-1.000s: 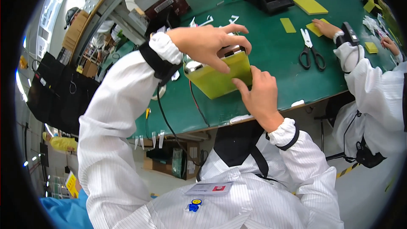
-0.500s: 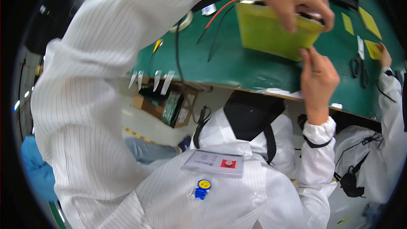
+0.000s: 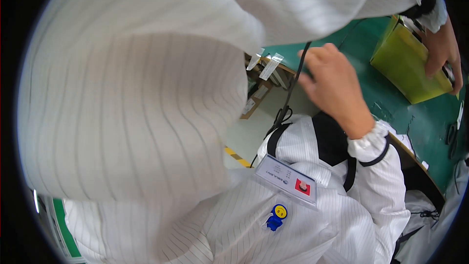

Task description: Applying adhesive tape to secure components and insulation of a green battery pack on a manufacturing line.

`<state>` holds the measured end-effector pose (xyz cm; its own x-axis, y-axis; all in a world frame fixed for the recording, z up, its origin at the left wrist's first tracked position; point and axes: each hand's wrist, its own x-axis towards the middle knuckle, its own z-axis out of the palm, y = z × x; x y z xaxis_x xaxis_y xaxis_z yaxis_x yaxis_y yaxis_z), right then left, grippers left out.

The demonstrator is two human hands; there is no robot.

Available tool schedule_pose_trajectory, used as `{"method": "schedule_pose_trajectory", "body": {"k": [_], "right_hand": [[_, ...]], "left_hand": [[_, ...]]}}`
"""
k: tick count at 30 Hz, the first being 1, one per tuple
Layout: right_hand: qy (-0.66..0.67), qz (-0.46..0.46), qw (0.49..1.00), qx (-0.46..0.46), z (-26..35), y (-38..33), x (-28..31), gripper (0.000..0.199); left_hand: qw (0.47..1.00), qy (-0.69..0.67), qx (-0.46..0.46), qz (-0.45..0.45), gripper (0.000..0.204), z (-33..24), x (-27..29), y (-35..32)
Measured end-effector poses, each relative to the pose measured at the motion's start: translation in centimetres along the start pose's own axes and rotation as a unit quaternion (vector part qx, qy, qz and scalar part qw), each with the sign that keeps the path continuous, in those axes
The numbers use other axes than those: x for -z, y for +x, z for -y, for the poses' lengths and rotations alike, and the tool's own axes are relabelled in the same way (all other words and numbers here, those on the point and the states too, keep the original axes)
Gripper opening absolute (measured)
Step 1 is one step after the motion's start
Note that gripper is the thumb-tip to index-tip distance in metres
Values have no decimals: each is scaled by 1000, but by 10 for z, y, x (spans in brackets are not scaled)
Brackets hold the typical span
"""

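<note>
A yellow-green block-shaped pack (image 3: 408,63) stands tilted on the green table at the far right. Its top shows dark and silvery parts, and my left hand (image 3: 442,51) grips it from above, thumb on the near face and fingers over the end. My right hand (image 3: 337,88) is away from the pack, above the table's front edge. Its thumb and forefinger are apart, with a black cable (image 3: 293,85) passing beside the fingertips. Clear tape strips (image 3: 271,66) hang from the table edge, left of that hand. My left sleeve hides much of the table.
Black-handled scissors (image 3: 452,139) lie at the right of the green table (image 3: 364,83). White scraps (image 3: 404,142) sit along its front edge. Below the edge is a cardboard box (image 3: 256,101), and yellow-black tape (image 3: 237,156) marks the floor.
My right hand has let go of the pack's lower corner and moved left toward the hanging tape strips. My left hand still holds the pack. The view has turned, so the pack appears farther right.
</note>
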<state>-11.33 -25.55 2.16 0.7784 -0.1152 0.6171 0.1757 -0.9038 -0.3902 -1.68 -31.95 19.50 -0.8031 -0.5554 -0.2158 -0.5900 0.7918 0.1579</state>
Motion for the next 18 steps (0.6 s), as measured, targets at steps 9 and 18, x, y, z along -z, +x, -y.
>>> {"method": "schedule_pose_trajectory", "body": {"k": [9, 18], "right_hand": [[-9, -61, 996, 63, 30, 16, -54, 18], [171, -111, 973, -109, 28, 12, -53, 5]], "left_hand": [[999, 3, 32, -3, 64, -7, 11, -14], [999, 3, 48, -3, 63, -3, 14, -10]]}}
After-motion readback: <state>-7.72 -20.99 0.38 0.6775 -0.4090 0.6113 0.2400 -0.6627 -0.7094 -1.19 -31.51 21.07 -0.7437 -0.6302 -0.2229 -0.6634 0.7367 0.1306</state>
